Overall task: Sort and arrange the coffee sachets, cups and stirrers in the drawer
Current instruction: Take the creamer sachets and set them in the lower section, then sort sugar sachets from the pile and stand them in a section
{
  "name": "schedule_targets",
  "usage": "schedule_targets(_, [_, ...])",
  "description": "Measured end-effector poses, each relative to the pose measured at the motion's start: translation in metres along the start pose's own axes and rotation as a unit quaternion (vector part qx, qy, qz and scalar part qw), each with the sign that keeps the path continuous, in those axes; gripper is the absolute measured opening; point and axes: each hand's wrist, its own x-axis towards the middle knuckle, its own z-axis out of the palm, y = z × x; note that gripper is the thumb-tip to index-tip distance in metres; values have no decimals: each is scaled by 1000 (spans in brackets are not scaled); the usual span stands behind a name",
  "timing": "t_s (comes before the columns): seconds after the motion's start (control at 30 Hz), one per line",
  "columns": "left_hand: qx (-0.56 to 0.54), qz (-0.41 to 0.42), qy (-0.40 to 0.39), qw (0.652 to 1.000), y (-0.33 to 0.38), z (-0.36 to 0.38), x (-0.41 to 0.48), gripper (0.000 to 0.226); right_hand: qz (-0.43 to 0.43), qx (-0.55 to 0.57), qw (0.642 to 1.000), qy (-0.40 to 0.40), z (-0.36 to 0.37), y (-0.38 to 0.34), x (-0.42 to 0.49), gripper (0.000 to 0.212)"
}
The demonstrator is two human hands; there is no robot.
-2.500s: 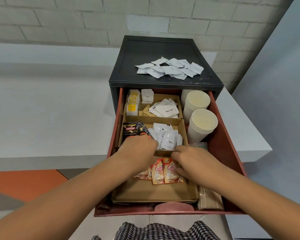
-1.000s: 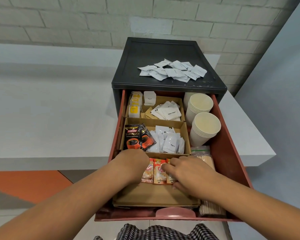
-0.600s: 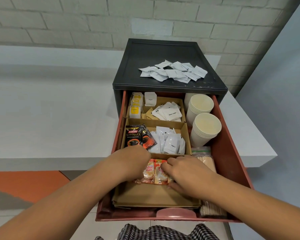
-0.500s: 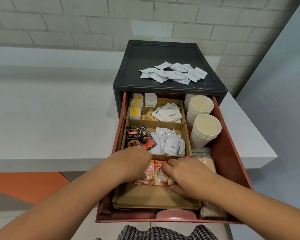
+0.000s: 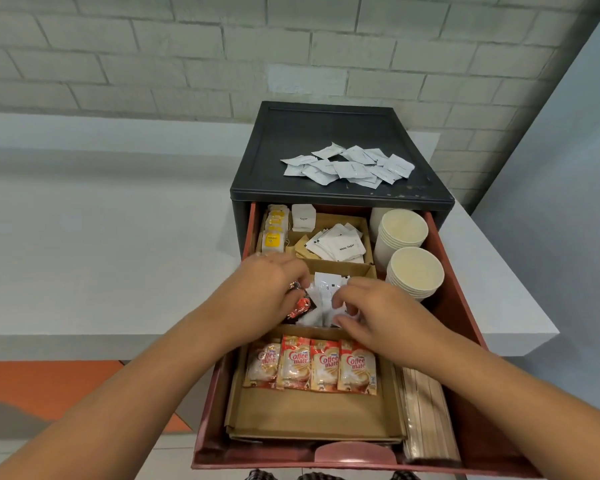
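The red drawer [image 5: 465, 306] stands pulled out of a black cabinet [image 5: 291, 133]. Both my hands are in its middle cardboard compartment. My left hand [image 5: 271, 289] curls over a black and red coffee sachet [image 5: 302, 306]. My right hand [image 5: 371, 313] pinches the white sachets [image 5: 326, 292] beside it. Several Coffee mate sachets [image 5: 312, 365] lie side by side in a neat row in the front compartment. Two stacks of paper cups [image 5: 414, 271] stand at the drawer's right. A bag of wooden stirrers [image 5: 426, 420] lies along the front right.
Several loose white sachets [image 5: 350, 166] lie on top of the cabinet. The back compartment holds yellow tea bags [image 5: 274, 233] and white sugar packets [image 5: 340, 244]. A white counter [image 5: 118, 254] runs to the left, a brick wall behind, a grey wall at right.
Both hands have left the Coffee mate sachets, which now lie in a straight row, and moved back into the middle compartment onto the coffee and white sachets.
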Motion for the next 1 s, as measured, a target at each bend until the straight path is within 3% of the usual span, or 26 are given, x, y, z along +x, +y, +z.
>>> schedule_targets(0.1, [29, -41, 63, 997, -16, -1, 9, 20, 33, 44, 998, 23, 9, 4, 21, 19])
schedule_targets(0.2, [24, -101, 70, 992, -31, -1, 15, 30, 66, 68, 995, 11, 23, 5, 45, 33])
schedule_targets(0.33, [-48, -114, 88, 988, -39, 3, 18, 33, 95, 42, 988, -116, 37, 5, 69, 72])
schedule_targets(0.4, [-46, -115, 89, 988, -41, 7, 19, 32, 100, 12, 983, -155, 41, 7, 74, 80])
schedule_targets(0.47, [-5, -126, 59, 990, -43, 8, 20, 32, 99, -22, 983, -155, 43, 11, 76, 78])
schedule_targets(0.57, [114, -99, -50, 987, -39, 6, 28, 40, 83, -55, 983, -151, 44, 14, 78, 66])
schedule_targets(0.7, [278, -48, -179, 943, -23, 6, 43, 53, 72, -64, 982, -165, 47, 18, 78, 65])
schedule_targets(0.83, [350, -34, -219, 910, -15, 6, 47, 25, 86, -78, 979, -166, 49, 24, 77, 69])
schedule_targets(1.0, [354, -20, -234, 905, -18, 1, 45, 23, 101, -110, 976, -160, 48, 30, 77, 69])
